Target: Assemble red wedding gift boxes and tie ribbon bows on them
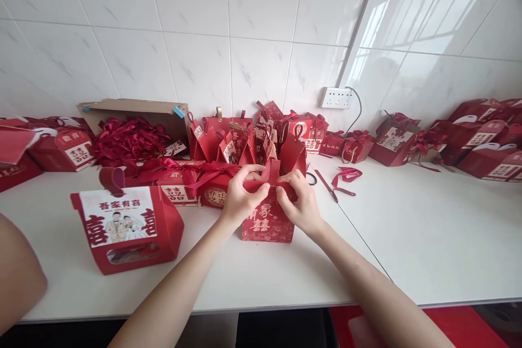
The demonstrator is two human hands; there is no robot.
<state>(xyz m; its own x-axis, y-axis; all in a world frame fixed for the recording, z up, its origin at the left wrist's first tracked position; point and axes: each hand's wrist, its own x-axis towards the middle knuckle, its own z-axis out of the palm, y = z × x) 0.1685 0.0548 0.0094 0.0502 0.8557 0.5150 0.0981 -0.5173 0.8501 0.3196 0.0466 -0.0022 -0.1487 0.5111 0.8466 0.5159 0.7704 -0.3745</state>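
Observation:
A red gift box [268,224] with pale Chinese characters stands upright on the table in front of me. My left hand [247,193] pinches the left side of its top edge, thumb in front and fingers behind. On the right side of that edge my right hand [299,201] does the same, thumb and forefinger closed on the card. Between the two hands a red flap [272,170] sticks up from the box top. To the left stands a larger red box [167,223] with a white picture label and a loop handle.
Several red boxes stand in a row behind, beside a cardboard carton [141,106] of dark red ribbons [126,138]. A ribbon strip [346,175] lies on the right. More boxes [487,138] are stacked far right. A power strip [336,98] is on the wall. Someone's arm [18,277] shows at left.

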